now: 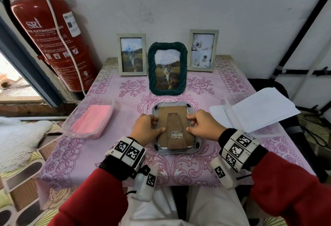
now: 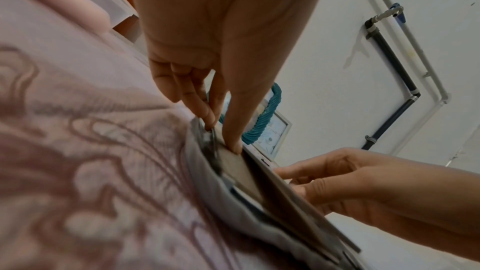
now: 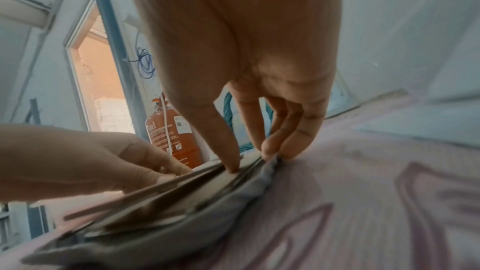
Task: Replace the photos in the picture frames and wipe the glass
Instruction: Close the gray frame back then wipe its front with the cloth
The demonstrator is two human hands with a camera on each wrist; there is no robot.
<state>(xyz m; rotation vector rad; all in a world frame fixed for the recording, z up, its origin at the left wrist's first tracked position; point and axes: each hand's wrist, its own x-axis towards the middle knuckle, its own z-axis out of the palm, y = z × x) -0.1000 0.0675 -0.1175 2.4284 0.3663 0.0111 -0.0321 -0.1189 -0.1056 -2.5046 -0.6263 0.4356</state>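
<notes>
A grey-rimmed picture frame (image 1: 179, 152) lies face down on the pink tablecloth, its brown backing board (image 1: 163, 118) and stand leg facing up. My left hand (image 1: 158, 125) holds its left edge, thumb pressed on the backing board (image 2: 241, 167), fingers curled at the rim. My right hand (image 1: 189, 124) grips the right edge the same way, thumb on the board (image 3: 182, 190) and fingers (image 3: 270, 151) tucked at the rim. Behind stand a teal woven frame (image 1: 167, 68) and two pale frames (image 1: 131, 54) (image 1: 203, 50), all holding photos.
A clear tub with a pink cloth (image 1: 91, 120) sits at the left of the table. White paper sheets (image 1: 256, 109) lie at the right edge. A red fire extinguisher (image 1: 53, 37) stands beside the far left corner. A white wall backs the table.
</notes>
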